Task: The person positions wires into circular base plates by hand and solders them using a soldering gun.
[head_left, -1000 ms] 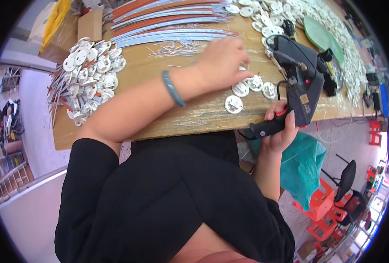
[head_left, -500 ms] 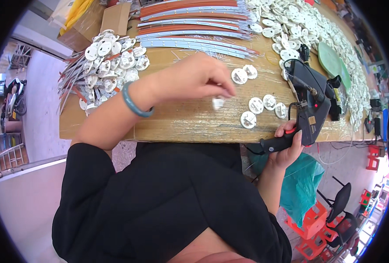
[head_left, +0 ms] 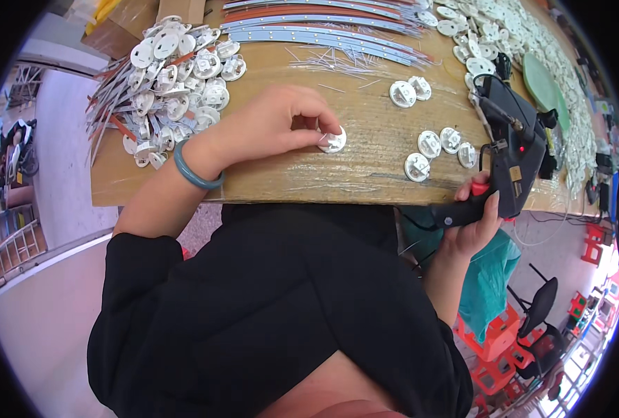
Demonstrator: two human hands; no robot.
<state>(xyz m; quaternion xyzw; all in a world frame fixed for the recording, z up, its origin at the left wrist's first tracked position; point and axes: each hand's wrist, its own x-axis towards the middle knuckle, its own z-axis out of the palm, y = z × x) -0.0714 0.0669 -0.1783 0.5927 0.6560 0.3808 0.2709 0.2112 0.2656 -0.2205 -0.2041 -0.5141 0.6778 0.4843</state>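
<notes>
My left hand (head_left: 278, 125), with a blue-green bangle (head_left: 196, 167) on its wrist, pinches a round white plastic disc (head_left: 335, 142) by its left edge, low over the table. The disc's raised white fitting shows partly beside the fingertips. My right hand (head_left: 470, 235) is wrapped around the handle of a black soldering gun (head_left: 505, 139) with a red trigger (head_left: 479, 188). The gun's tip points away from me. Between the two hands lie several similar discs (head_left: 429, 144), and a pair (head_left: 403, 94) rests farther back.
A heap of discs and strips (head_left: 177, 90) stands at the left. Blue-white and orange LED strips (head_left: 323, 35) lie across the back, with thin white wires (head_left: 337, 61) before them. Many discs (head_left: 491, 35) and a green dish (head_left: 543, 80) are at right. A teal bag (head_left: 487, 285) hangs below.
My left hand has come slightly leftward, and the white piece that was blurred below its fingers now shows as a disc at the fingertips. My right hand keeps its hold on the soldering gun.
</notes>
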